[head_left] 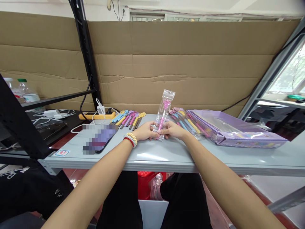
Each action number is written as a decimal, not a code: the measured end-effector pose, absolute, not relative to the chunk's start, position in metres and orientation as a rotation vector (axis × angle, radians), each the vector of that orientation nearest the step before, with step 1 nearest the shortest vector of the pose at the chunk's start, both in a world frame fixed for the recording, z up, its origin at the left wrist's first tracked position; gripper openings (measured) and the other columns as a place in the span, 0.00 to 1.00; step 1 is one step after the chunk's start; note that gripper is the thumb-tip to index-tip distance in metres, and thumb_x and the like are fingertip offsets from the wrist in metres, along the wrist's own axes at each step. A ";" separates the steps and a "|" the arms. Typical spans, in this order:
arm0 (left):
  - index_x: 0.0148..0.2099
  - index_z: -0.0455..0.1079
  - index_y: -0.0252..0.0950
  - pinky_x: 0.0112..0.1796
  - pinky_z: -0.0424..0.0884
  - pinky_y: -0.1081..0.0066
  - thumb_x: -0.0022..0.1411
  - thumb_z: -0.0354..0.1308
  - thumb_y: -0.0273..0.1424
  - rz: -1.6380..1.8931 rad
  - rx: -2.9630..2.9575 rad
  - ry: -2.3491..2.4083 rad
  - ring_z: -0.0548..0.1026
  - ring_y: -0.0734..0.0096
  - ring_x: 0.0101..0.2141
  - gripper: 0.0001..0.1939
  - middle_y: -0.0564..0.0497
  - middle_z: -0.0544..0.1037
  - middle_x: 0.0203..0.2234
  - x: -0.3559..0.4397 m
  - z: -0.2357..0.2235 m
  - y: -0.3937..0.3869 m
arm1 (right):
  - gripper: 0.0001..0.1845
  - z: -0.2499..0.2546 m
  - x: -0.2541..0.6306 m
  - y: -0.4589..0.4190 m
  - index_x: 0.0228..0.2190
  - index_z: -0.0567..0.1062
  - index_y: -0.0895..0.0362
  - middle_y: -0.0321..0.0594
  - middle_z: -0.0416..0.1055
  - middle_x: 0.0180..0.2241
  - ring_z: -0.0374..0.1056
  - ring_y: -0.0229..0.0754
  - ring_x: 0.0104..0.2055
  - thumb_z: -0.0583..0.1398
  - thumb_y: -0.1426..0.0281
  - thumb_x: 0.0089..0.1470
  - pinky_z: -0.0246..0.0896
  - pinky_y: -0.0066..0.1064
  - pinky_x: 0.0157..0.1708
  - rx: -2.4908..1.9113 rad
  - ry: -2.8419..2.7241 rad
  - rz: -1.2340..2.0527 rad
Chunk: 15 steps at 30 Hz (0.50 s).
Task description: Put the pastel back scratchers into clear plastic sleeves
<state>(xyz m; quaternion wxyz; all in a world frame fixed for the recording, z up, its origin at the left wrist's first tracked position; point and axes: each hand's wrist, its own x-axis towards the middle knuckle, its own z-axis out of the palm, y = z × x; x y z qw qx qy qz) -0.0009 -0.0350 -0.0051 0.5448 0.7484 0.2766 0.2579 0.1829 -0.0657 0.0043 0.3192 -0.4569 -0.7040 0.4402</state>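
A pink back scratcher with a claw-shaped head (166, 104) stands nearly upright inside a clear plastic bag (168, 94), above the grey table (152, 157). My left hand (145, 130) is closed on the lower left edge of the bag. From the other side, my right hand (173, 129) pinches the bag and the scratcher's lower end. Loose back scratchers (130, 118) in blue, yellow, purple and pink lie fanned out left of my hands. Several bagged back scratchers (187, 122) are piled just to the right.
A purple tray-like box (250, 141) takes up the table's right side. At the left are a phone (105, 140), a white charger (101, 109) with its cable and a yellow power strip (83, 116). Cardboard (181, 66) walls the back. Below sits a red stool (144, 184).
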 end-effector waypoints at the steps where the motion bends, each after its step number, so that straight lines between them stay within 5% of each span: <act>1: 0.48 0.61 0.33 0.23 0.65 0.75 0.44 0.68 0.26 0.608 1.771 0.656 0.72 0.74 0.24 0.29 0.55 0.74 0.23 -0.001 -0.005 -0.035 | 0.20 0.005 0.183 -0.066 0.23 0.74 0.61 0.37 0.71 0.20 0.58 0.30 0.17 0.69 0.57 0.36 0.53 0.26 0.18 -1.202 -1.853 1.152; 15: 0.42 0.64 0.33 0.21 0.62 0.77 0.42 0.67 0.24 0.533 1.807 0.638 0.67 0.80 0.19 0.23 0.58 0.71 0.20 -0.003 -0.005 -0.031 | 0.23 0.001 0.189 -0.063 0.30 0.75 0.62 0.32 0.62 0.13 0.55 0.30 0.16 0.66 0.54 0.42 0.40 0.26 0.18 -1.364 -1.962 1.104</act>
